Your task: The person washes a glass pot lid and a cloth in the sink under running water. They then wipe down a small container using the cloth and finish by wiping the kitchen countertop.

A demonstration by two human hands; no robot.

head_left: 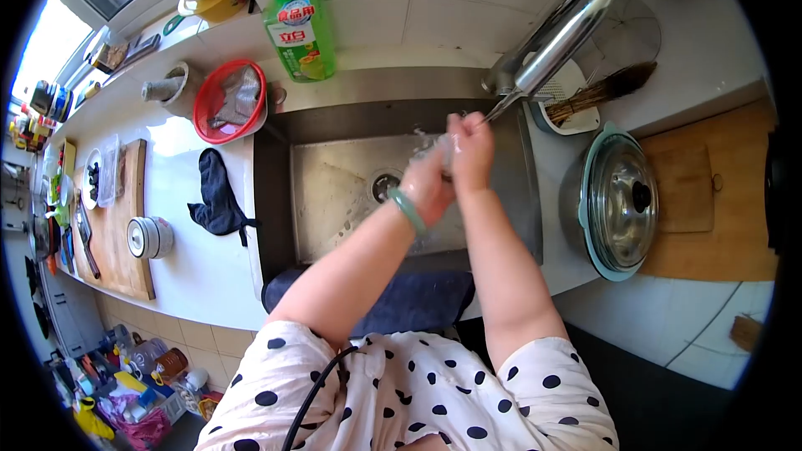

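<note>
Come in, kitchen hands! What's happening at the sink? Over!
Bare left hand and bare right hand wet, close together; anything held, unclear. Shiny silver metal faucet running onto them, over rectangular grey steel sink. Nothing visibly blocking.

A white tiled wall [455, 25] stands behind the back edge of the white countertop [200, 276]. Daylight enters by a window [50, 38] beyond its left corner; beige tiles [185, 330] below are perhaps the floor.

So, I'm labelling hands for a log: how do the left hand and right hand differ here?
The left hand has a pale-green, ring-shaped bangle at its wrist; the right hand has a bare wrist. The right hand is nearer the shiny silver metal faucet; the left hand is lower in view. Both are over the rectangular grey metal sink.
</note>
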